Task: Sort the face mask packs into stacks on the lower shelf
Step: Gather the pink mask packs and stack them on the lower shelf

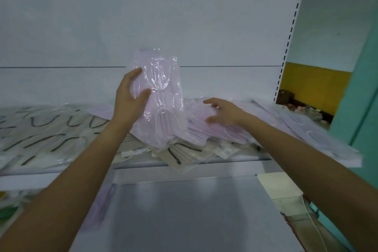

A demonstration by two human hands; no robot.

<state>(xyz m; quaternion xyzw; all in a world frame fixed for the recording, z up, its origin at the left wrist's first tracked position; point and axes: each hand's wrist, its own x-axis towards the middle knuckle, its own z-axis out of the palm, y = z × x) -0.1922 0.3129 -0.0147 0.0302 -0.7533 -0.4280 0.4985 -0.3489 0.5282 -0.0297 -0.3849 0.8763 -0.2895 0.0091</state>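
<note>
My left hand point(131, 96) grips a clear plastic pack of lilac face masks point(161, 92) and holds it upright above the upper shelf. My right hand point(223, 111) is spread open, fingers apart, resting on a heap of lilac mask packs point(216, 131) lying flat on the upper shelf point(235, 161). Beige packs with dark ear loops point(47, 131) cover the left part of that shelf and poke out under the lilac heap. The grey lower shelf point(184, 210) lies below, with a lilac pack point(102, 206) at its left, partly hidden by my left forearm.
A white back panel point(143, 16) rises behind the upper shelf. A slotted upright post point(286, 47) bounds the shelving on the right. Pale lilac packs point(319, 135) overhang the shelf's right end. A teal wall point(360, 108) stands at the far right, with clutter on the floor beyond.
</note>
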